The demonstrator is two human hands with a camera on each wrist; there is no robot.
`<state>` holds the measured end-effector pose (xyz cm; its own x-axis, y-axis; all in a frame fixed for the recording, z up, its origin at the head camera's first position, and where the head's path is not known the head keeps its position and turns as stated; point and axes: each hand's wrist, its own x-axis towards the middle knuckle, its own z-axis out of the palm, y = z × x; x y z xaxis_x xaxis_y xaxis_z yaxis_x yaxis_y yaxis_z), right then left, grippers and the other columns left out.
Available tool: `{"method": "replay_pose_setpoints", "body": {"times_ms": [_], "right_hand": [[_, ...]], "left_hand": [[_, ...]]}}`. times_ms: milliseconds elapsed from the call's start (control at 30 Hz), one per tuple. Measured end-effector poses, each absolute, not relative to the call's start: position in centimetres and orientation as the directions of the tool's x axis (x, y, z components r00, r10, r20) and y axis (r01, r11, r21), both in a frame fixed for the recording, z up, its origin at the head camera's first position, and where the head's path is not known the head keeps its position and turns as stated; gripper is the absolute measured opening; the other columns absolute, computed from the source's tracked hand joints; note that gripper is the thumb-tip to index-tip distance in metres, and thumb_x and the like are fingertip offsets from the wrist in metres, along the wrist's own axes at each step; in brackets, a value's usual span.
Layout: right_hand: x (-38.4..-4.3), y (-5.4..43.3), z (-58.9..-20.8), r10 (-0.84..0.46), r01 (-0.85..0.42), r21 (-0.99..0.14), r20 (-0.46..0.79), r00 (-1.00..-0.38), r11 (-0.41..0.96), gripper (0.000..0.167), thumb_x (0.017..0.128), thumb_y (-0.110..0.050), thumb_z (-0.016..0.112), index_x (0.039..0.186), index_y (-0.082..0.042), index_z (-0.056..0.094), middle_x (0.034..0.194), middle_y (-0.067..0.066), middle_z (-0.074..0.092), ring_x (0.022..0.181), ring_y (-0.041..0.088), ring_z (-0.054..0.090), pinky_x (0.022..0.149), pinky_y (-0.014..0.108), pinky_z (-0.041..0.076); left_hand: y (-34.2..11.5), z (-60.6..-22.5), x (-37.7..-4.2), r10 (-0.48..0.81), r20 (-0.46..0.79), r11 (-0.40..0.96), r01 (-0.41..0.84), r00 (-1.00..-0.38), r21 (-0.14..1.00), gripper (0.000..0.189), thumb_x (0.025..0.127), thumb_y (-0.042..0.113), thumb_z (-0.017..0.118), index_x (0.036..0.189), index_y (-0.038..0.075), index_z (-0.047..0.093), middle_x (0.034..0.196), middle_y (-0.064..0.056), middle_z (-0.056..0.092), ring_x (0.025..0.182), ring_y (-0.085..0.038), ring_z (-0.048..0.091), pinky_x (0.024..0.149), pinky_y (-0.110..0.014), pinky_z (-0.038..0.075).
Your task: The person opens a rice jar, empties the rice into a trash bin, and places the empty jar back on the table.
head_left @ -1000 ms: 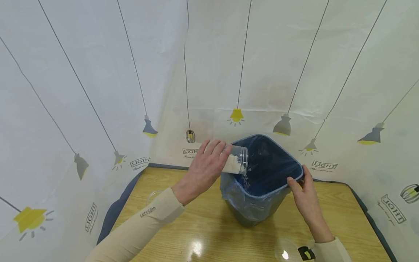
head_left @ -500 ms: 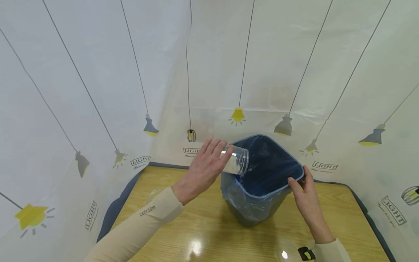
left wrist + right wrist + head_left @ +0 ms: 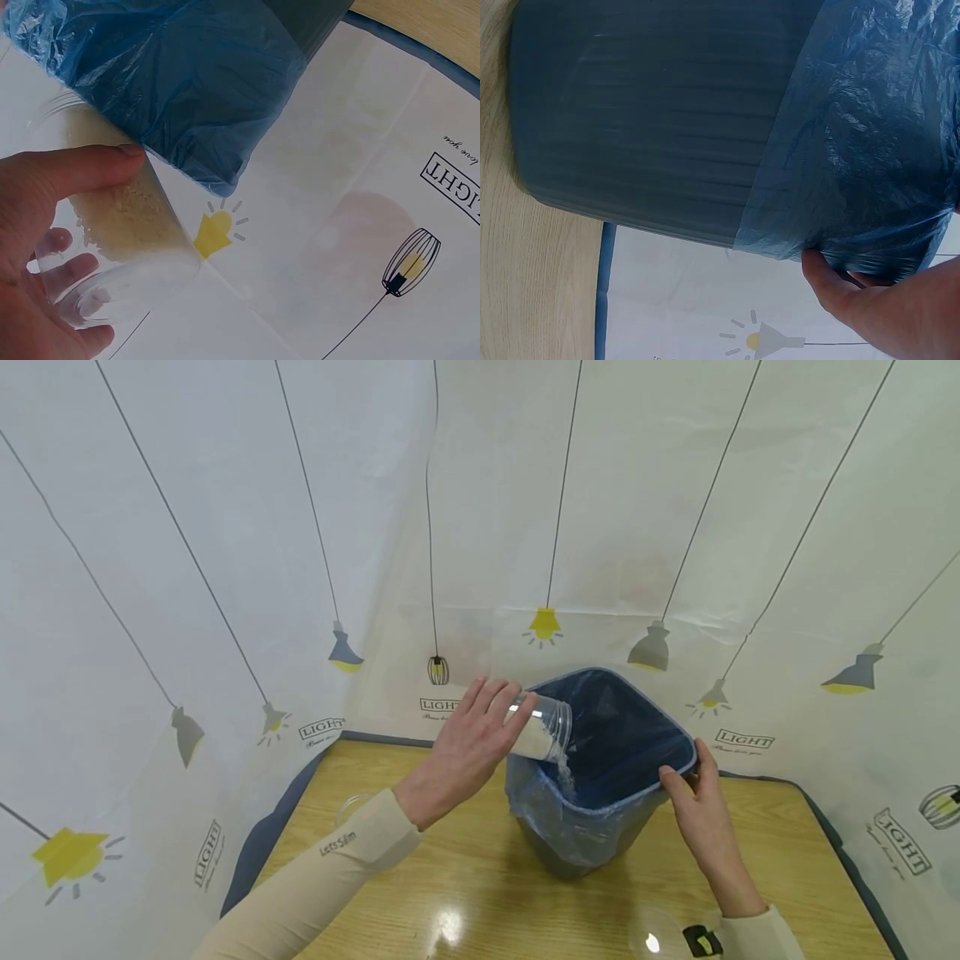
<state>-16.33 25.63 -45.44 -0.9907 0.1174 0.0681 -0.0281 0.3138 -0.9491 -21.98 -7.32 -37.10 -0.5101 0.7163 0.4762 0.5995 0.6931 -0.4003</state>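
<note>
My left hand point(image 3: 472, 743) grips a clear jar point(image 3: 112, 292), tipped with its mouth over the near left rim of a trash can point(image 3: 558, 852). White grains, like rice, point(image 3: 127, 217) lie along the jar's lower side, and a thin stream of them falls from the mouth into the can. A blue plastic bag point(image 3: 555, 822) lines the can and folds down over its rim. At the right corner my right hand point(image 3: 701, 818) pinches the rim and bag, thumb and fingers on either side. In the right wrist view its thumb point(image 3: 825, 281) lies against the bag.
The can stands on a wooden table point(image 3: 450, 893). Behind the left forearm shows part of a round clear object point(image 3: 351, 810). Another clear round thing point(image 3: 652, 931) lies by the right wrist, beside a black and yellow patch point(image 3: 702, 941). A lamp-patterned sheet point(image 3: 487, 527) surrounds the table.
The stream of grains thinned half a second ago and is fuller now. The jar has shifted slightly right. The right hand keeps its hold on the can.
</note>
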Motion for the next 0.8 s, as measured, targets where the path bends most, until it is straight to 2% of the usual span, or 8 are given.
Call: {"method": "replay_pose_setpoints", "body": {"times_ms": [800], "right_hand": [[-16.2, 25.57, -45.39, 0.116, -0.024, -0.953, 0.062, -0.991, 0.301, 0.086, 0.11, -0.029, 0.05, 0.164, -0.006, -0.013, 0.17, 0.024, 0.0, 0.152, 0.05, 0.017, 0.116, 0.066, 0.025]], "left_hand": [[-7.27, -37.09, -22.02, 0.724, 0.482, 0.686, 0.59, -0.493, -0.426, 0.07, 0.087, 0.0, 0.077, 0.149, 0.009, 0.048, 0.141, -0.012, 0.05, 0.134, -0.032, 0.044, 0.121, -0.049, 0.031]]}}
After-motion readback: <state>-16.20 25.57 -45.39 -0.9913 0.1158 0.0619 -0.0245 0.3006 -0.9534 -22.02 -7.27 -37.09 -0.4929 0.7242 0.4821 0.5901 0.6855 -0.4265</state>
